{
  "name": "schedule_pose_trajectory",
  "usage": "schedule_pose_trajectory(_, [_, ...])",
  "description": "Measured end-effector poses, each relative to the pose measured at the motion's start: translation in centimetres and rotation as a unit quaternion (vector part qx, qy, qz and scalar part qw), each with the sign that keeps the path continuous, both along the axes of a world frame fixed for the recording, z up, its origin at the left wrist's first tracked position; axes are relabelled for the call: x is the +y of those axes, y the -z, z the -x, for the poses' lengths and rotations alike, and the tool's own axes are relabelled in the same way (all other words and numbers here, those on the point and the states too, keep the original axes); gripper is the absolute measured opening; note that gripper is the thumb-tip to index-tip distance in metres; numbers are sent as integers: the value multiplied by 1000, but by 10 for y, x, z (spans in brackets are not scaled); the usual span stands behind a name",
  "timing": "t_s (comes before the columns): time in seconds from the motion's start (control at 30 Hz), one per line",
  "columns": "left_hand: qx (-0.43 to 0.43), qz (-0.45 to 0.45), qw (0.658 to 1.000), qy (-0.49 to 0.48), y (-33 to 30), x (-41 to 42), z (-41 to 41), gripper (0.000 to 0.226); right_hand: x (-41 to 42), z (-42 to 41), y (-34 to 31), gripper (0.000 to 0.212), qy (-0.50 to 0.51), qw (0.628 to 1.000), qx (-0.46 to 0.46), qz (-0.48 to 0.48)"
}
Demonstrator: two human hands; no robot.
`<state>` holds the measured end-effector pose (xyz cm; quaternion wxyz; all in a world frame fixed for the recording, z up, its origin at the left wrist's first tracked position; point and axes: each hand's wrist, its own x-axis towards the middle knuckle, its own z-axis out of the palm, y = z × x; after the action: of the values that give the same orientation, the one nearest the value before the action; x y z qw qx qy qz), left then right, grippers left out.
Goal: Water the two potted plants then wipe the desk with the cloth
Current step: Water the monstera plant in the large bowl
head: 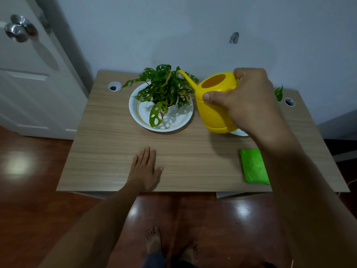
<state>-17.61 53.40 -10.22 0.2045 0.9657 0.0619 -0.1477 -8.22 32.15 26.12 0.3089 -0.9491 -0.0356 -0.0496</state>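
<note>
My right hand (249, 97) grips a yellow watering can (214, 111) held above the desk, its spout (186, 78) reaching into the leaves of a potted plant (164, 89). That plant stands in a white dish (135, 113) at the desk's back middle. A second plant is almost hidden behind my right hand; only one leaf (279, 92) and a sliver of its white dish (238, 133) show. A folded green cloth (253, 166) lies on the desk at the front right. My left hand (145, 168) rests flat on the wooden desk (108, 155), fingers apart.
The desk has two round cable holes, one at the back left (114, 86) and one at the back right (289, 102). A white door with a metal knob (18, 29) stands at the left. Behind the desk is a pale wall. Below lies a glossy wooden floor and my bare feet.
</note>
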Motion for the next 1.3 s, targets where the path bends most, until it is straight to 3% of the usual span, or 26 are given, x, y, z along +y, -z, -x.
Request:
schedule_pose_trajectory(0.13, [5,1,1000,1,2,1,0,80,2,-4,4,54,3,998,-23,-52])
schedule_pose_trajectory(0.4, [5,-1,1000,3,1,1,0,80,6,-4,10,58,-23,991,-27,-129])
schedule_pose_trajectory(0.83, [-1,11,1000,0,4,1,0,80,20,-5,8,55,-53,990,0,-127])
schedule_pose_trajectory(1.13, [-12,5,1000,1,6,1,1,80,20,-8,5,68,-11,995,-6,-100])
schedule_pose_trajectory(1.3, [-13,2,1000,3,7,1,2,79,10,-10,10,62,6,995,2,-100])
